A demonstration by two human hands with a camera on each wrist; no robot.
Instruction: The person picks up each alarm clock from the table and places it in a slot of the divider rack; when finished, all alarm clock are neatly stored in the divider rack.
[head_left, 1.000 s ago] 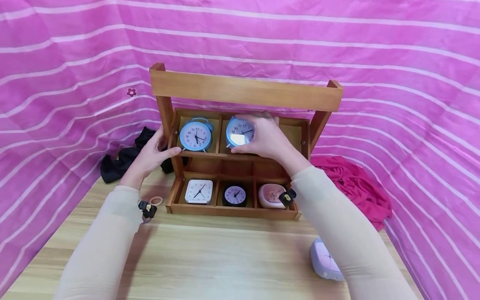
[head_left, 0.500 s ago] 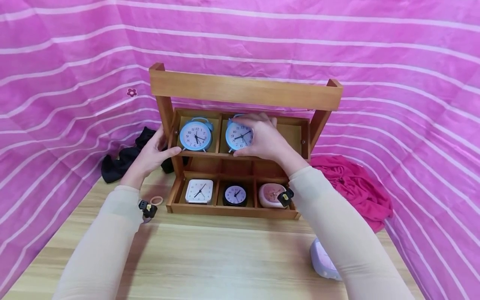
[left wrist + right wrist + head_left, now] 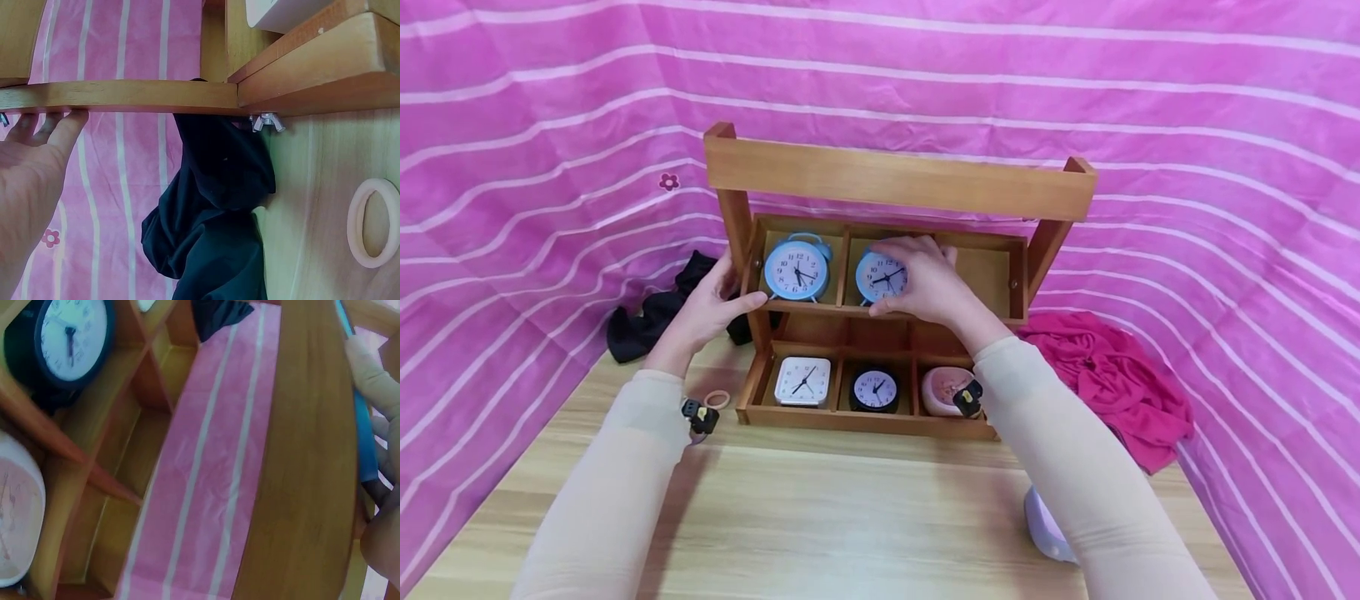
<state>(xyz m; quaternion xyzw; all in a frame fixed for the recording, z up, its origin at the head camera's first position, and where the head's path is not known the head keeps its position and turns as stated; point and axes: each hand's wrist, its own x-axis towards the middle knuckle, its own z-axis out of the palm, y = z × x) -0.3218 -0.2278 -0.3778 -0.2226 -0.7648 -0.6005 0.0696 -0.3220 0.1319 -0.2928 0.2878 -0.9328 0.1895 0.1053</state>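
My right hand (image 3: 921, 279) holds a blue twin-bell alarm clock (image 3: 880, 277) in the middle upper compartment of a wooden rack (image 3: 895, 179). Fingers cover the clock's top and right side; the thumb lies near its lower edge. In the right wrist view, the blue clock (image 3: 364, 434) shows only as a thin edge beside the fingers. At the rack's left side, my left hand (image 3: 703, 308) touches the post with extended fingers, its thumb at the upper tray's front edge. A matching blue alarm clock (image 3: 796, 271) stands in the upper left compartment, tilted back.
Below sit a white square clock (image 3: 802, 381), a black round clock (image 3: 875, 390) and a pink clock (image 3: 942, 387). A lilac clock (image 3: 1047, 529) lies partly behind the right sleeve. Black cloth (image 3: 651, 325), a ring (image 3: 717, 400) and crimson cloth (image 3: 1112, 383) flank the rack.
The blue clock in my right hand has tilted slightly, and its face glare has gone. My right hand has shifted a little around it; the left hand stays against the rack.
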